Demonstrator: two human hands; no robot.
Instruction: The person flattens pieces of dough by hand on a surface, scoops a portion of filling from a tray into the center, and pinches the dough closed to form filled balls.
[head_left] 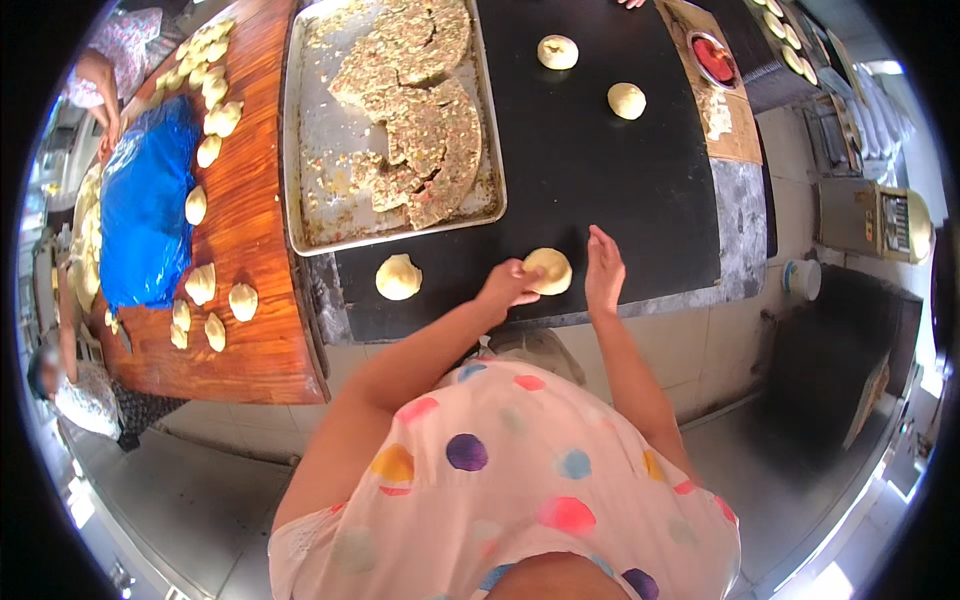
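while left fingers [523, 273] pinch one dough round [553, 270] | right fingers [603, 250] extend straight | three more rounds [400, 277] nearby

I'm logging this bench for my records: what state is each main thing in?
Left hand: touching a dough round
Right hand: open, apart from the dough
That dough round: uncovered
Crumbly slab: cracked, with ragged edges
Metal tray: partly covered by slab and crumbs
Blue plastic: wrinkled
Bowl: uncovered, red contents showing
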